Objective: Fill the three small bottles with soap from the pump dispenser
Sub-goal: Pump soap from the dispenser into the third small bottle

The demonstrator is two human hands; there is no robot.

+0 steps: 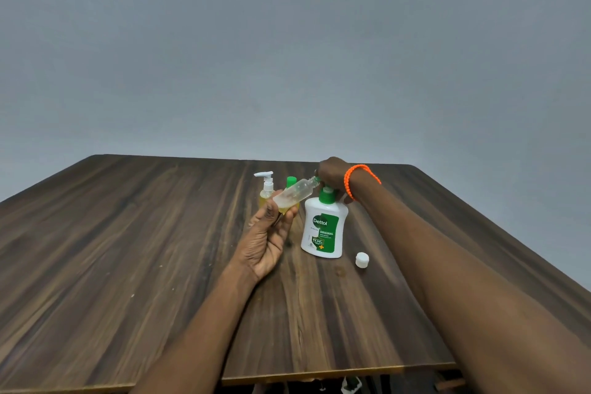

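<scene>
A white and green pump dispenser (323, 230) stands on the wooden table (128, 249). My right hand (332, 174) rests on top of its green pump head, fingers curled over it. My left hand (267, 237) holds a clear small bottle (295, 193) by its base, tilted with its open neck up against the pump's spout. A little yellowish soap lies in its lower end. Behind it stand a small bottle with a white pump top (266, 189), holding yellow soap, and a small bottle with a green cap (290, 182), mostly hidden.
A loose white cap (362, 259) lies on the table to the right of the dispenser. The table's front edge (319, 376) runs near the bottom of the view. A plain grey wall stands behind the table.
</scene>
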